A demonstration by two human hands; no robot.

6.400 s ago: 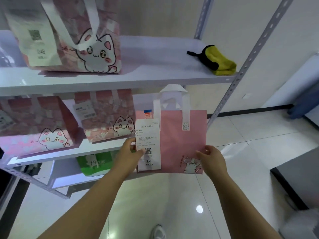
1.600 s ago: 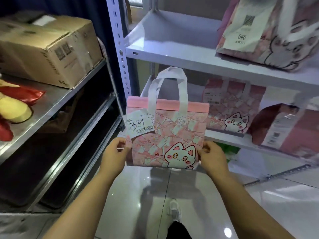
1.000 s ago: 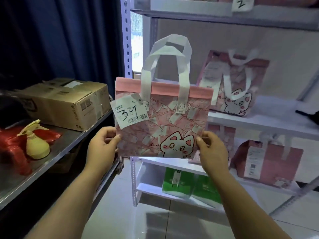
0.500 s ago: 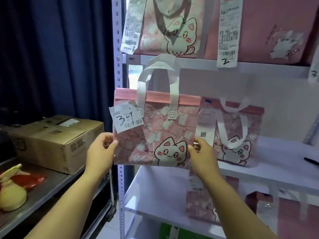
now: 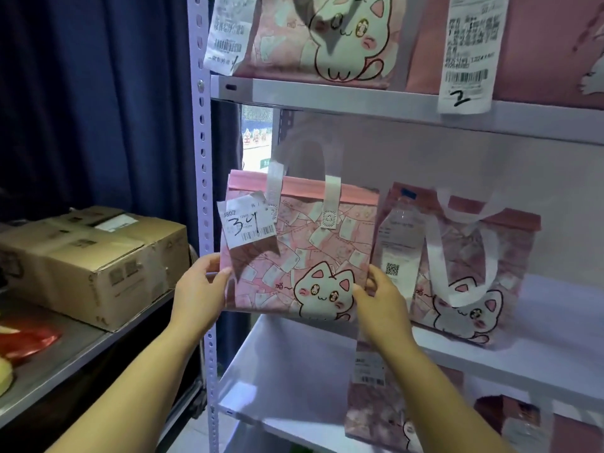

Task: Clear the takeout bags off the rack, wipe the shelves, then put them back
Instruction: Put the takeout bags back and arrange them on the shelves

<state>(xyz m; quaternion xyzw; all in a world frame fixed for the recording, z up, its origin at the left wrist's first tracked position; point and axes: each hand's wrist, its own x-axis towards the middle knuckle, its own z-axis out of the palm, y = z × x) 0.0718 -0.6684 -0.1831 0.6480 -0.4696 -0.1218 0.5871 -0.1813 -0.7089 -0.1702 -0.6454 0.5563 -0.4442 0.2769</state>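
Holding the pink bag point(image 5: 300, 256) at its two lower sides, the person has it upright at the left end of the middle shelf point(image 5: 294, 371) of the white rack. The left hand point(image 5: 199, 295) grips the lower left edge, with the thumb on the front and the fingers curled behind. The right hand point(image 5: 382, 305) grips the lower right edge in the same way, its thumb just beside the cat drawing. The bag is between the two hands, and its white handles stand up above them. I cannot tell whether its bottom touches the shelf or is just above it. A paper label point(image 5: 246, 227) with "34" written by hand is fixed to the upper left corner of the bag. Just to the right, a second cat bag point(image 5: 464, 273) stands on the same shelf, very near the right hand, and its receipt is partly hidden behind the wrist. The upper shelf point(image 5: 359, 103) carries more pink bags point(image 5: 320, 37), and a long receipt point(image 5: 467, 57) marked "2" hangs over its front edge. The perforated post point(image 5: 202, 191) of the rack stands just left of the held bag. Below, another pink bag point(image 5: 376, 413) is partly covered by the right forearm. To the left, a cardboard box point(image 5: 88, 259) lies on a grey metal shelf point(image 5: 65, 361) before a dark blue curtain point(image 5: 98, 109).
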